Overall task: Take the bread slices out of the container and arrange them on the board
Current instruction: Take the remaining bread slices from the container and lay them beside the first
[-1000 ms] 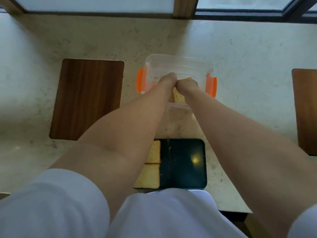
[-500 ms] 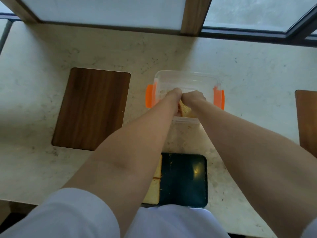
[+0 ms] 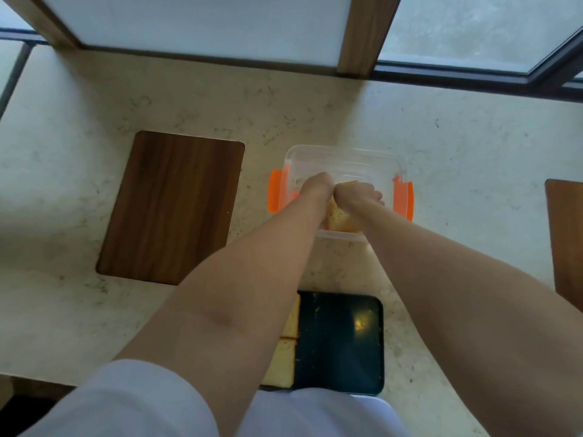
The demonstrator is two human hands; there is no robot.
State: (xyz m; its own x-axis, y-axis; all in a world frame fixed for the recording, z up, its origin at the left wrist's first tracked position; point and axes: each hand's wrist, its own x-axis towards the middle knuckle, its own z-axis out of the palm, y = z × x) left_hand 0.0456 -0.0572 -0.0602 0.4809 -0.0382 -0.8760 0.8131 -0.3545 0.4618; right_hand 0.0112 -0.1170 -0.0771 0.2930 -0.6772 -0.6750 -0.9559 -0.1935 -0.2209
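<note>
A clear plastic container [image 3: 344,156] with orange side clips stands on the pale counter. Both hands reach into it, knuckles together. My left hand [image 3: 315,189] and my right hand [image 3: 358,195] are closed on bread slices [image 3: 339,217] standing on edge at the container's near wall. Nearer to me lies a dark board [image 3: 344,342]. Two bread slices [image 3: 288,345] lie flat along its left side, partly hidden by my left forearm.
A brown wooden inlay [image 3: 172,206] sits in the counter to the left, another [image 3: 568,244] at the right edge. A window frame [image 3: 362,33] runs along the far side. White sleeves fill the bottom of the view.
The camera has tilted, so the container and board sit lower in view. Both hands stay together in the container on the bread, which shows slightly more between them.
</note>
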